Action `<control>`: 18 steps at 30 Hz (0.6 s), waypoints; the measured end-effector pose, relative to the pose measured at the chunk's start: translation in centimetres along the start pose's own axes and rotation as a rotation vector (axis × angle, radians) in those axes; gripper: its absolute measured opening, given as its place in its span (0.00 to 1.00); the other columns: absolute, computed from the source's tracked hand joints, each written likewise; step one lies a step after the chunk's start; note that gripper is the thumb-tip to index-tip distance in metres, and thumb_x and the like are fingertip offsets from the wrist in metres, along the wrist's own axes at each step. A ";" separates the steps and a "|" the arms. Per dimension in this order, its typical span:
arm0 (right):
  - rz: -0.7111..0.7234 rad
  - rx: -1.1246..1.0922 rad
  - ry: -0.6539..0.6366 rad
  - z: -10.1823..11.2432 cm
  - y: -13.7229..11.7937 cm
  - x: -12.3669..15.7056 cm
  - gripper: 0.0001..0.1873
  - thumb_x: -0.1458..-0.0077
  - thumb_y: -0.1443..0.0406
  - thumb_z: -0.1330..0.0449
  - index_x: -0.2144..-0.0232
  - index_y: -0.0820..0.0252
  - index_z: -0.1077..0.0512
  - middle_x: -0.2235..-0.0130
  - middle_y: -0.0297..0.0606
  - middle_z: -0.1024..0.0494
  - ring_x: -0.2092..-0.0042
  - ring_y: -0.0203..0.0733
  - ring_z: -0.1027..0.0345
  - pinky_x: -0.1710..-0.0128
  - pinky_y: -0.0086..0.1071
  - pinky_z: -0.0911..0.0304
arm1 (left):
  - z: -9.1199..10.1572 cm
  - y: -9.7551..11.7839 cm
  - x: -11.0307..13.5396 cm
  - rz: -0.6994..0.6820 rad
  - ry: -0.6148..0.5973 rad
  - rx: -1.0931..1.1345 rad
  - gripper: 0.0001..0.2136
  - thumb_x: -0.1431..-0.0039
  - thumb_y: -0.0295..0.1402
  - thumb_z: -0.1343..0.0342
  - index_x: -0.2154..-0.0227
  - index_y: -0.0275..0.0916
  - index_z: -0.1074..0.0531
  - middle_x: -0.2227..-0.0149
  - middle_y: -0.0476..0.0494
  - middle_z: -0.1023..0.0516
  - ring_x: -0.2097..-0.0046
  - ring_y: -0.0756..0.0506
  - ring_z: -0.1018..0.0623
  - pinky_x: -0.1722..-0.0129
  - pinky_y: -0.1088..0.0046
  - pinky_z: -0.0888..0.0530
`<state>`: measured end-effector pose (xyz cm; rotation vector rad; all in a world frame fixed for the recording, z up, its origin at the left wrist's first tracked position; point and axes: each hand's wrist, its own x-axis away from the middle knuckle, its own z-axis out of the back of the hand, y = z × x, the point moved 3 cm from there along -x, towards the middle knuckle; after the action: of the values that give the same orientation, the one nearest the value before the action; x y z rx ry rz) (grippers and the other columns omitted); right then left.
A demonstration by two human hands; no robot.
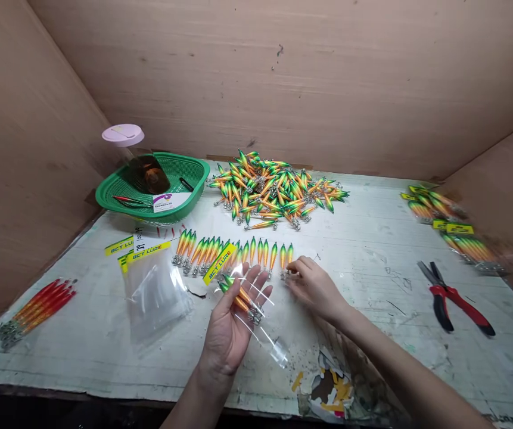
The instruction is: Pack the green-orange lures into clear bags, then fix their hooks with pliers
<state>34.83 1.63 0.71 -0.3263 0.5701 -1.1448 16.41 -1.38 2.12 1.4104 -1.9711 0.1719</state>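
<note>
My left hand [224, 336] holds a clear plastic bag [270, 345] with a yellow "BCT LURE" header, tilted over the palm. Inside the bag lie a few green-and-orange fishing lures [239, 300], their metal hooks toward the bag's lower right. At the right end of a row of similar lures [211, 251], my right hand [317, 287] has its fingers curled at the hook end of the last lures. It seems to pinch one there, though its fingertips are partly hidden and slightly blurred. The row's lures stand side by side, hooks toward me.
Behind the row is a big lure pile [278, 190]. Flat bags [155, 298] and red-orange lures [42, 310] lie left. A green basket [176, 208] holds a lidded drink container [146, 170]. Pliers [450, 298] and filled packs [470, 244] are right. The tabletop is torn near front [330, 387].
</note>
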 end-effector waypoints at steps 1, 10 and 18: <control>0.004 -0.010 0.001 1.4 -0.4 0.7 0.02 0.41 0.67 0.44 0.65 0.59 0.31 0.66 0.39 0.27 0.65 0.40 0.33 0.66 0.35 0.34 | 0.0 0.0 -0.1 -0.001 0.002 -0.002 0.14 0.32 0.26 0.53 0.49 0.33 0.29 0.56 0.37 0.17 0.56 0.42 0.17 0.46 0.59 0.24; 0.222 -0.179 -0.326 12.8 -5.2 7.6 0.14 0.42 0.70 0.39 0.55 0.52 0.32 0.64 0.37 0.24 0.62 0.42 0.28 0.62 0.33 0.28 | -0.3 -0.8 -1.0 0.043 -0.015 -0.067 0.13 0.36 0.26 0.48 0.51 0.32 0.27 0.57 0.36 0.17 0.55 0.41 0.18 0.44 0.57 0.26; 0.302 -0.039 -0.480 10.2 -7.7 6.7 0.13 0.44 0.73 0.40 0.58 0.53 0.29 0.62 0.36 0.24 0.57 0.41 0.31 0.57 0.33 0.29 | -0.8 -1.9 -0.7 0.161 -0.085 -0.164 0.09 0.37 0.28 0.47 0.61 0.31 0.22 0.54 0.36 0.18 0.53 0.38 0.19 0.45 0.56 0.26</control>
<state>36.85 -7.90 11.27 -0.5118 0.2072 -0.7285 18.56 -1.17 1.80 1.1724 -2.1178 0.0216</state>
